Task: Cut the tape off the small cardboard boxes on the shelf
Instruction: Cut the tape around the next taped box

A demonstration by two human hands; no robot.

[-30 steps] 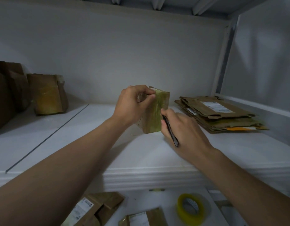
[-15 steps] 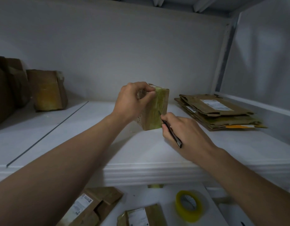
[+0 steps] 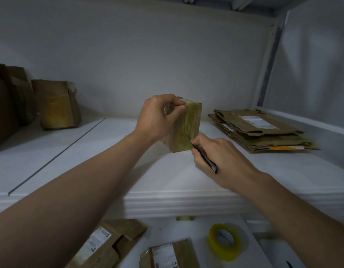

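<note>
Cardboard box (image 3: pixel 183 130) stands on shelf (image 3: pixel 109 151), gripped by left hand (image 3: pixel 157 117); right hand (image 3: pixel 223 161) grasps cutter (image 3: pixel 205 161), slitting tape. Next: probably a shallow, steady draw.

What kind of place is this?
Probably a storage or packing room: a white shelf with a taped cardboard box, a stack of flattened, labelled cartons, and a roll of yellow tape on the level below.

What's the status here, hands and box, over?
Left hand grips small tape-wrapped brown cardboard box on white shelf. Right hand holds thin black cutter, tip at its taped face. Nothing in the way.
</note>
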